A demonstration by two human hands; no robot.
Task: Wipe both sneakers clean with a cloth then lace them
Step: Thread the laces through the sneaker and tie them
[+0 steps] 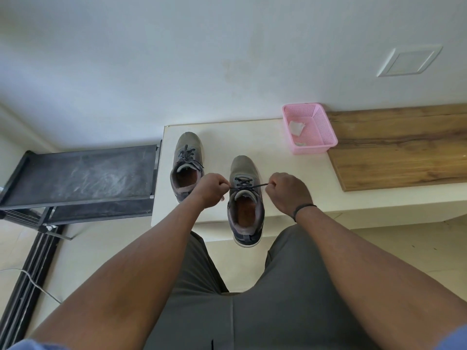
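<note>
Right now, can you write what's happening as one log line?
step: lacing | left hand: pinches lace end | right hand: pinches other end | shoe: right sneaker | left sneaker: laced

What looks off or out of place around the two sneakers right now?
The near sneaker overhangs the white ledge, its heel past the front edge, while both hands pull its lace taut. It could tip off. The far sneaker sits fully on the ledge. Nothing looks spilled or damaged.
</note>
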